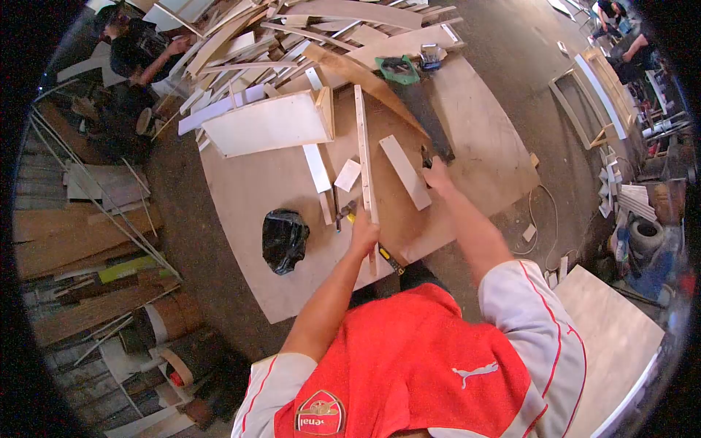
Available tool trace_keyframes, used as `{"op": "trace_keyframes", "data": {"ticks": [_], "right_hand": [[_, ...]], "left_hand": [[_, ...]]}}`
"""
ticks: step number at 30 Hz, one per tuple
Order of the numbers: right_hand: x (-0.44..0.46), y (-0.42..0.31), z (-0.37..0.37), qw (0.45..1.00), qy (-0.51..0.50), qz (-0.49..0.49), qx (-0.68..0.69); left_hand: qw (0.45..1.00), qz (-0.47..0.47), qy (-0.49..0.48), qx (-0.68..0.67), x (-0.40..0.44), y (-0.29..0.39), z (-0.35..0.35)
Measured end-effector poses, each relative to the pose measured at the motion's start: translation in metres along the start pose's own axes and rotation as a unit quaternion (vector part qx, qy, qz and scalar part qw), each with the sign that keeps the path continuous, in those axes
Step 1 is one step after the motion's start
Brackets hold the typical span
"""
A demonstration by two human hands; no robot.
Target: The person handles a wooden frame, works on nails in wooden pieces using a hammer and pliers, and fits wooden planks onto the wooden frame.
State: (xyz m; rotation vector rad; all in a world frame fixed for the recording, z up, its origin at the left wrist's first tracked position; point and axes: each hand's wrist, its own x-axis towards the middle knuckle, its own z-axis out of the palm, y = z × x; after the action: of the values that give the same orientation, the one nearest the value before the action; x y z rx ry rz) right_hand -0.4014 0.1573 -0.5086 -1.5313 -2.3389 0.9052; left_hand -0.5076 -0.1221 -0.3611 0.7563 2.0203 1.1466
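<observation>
My left hand (365,235) is closed round the lower part of a long narrow wooden strip (361,146) that stretches away across the wooden board (467,197). Beside that hand lie a hammer (345,213) and a yellow and black tool (391,260). My right hand (437,175) is closed on a small dark object (426,156), too small to name, near the end of a dark saw blade (431,120) with a green handle (399,69). Between my hands is a flat pale wooden piece (405,172). A small pale block (347,176) rests left of the strip.
A black plastic bag (285,241) sits on the board's left part. Behind it are a white-faced wooden box (266,124) and a heap of wood scraps (292,36). Another person (142,47) is at the upper left; more people (610,14) are at the upper right.
</observation>
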Motion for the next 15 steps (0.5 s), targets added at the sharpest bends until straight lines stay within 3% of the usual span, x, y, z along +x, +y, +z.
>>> {"op": "trace_keyframes", "data": {"ticks": [1, 3, 6, 9, 15], "right_hand": [[-0.016, -0.012, -0.013, 0.991, -0.063, 0.03, 0.111], [-0.061, -0.057, -0.062, 0.924, -0.18, 0.083, 0.327], [-0.117, -0.079, -0.069, 0.868, -0.26, 0.104, 0.411], [-0.159, -0.123, -0.085, 0.836, -0.32, 0.096, 0.436], [-0.177, -0.16, -0.087, 0.834, -0.352, 0.099, 0.414]], "left_hand": [[1.0, -0.025, -0.007, -0.009, -0.002, 0.004, -0.003], [0.997, -0.069, -0.022, -0.028, -0.003, 0.012, -0.009], [0.996, 0.042, 0.062, -0.051, -0.001, -0.016, 0.002], [1.0, -0.002, -0.019, 0.007, 0.009, -0.03, 0.001], [0.976, -0.01, -0.017, -0.216, -0.005, -0.003, -0.005]]}}
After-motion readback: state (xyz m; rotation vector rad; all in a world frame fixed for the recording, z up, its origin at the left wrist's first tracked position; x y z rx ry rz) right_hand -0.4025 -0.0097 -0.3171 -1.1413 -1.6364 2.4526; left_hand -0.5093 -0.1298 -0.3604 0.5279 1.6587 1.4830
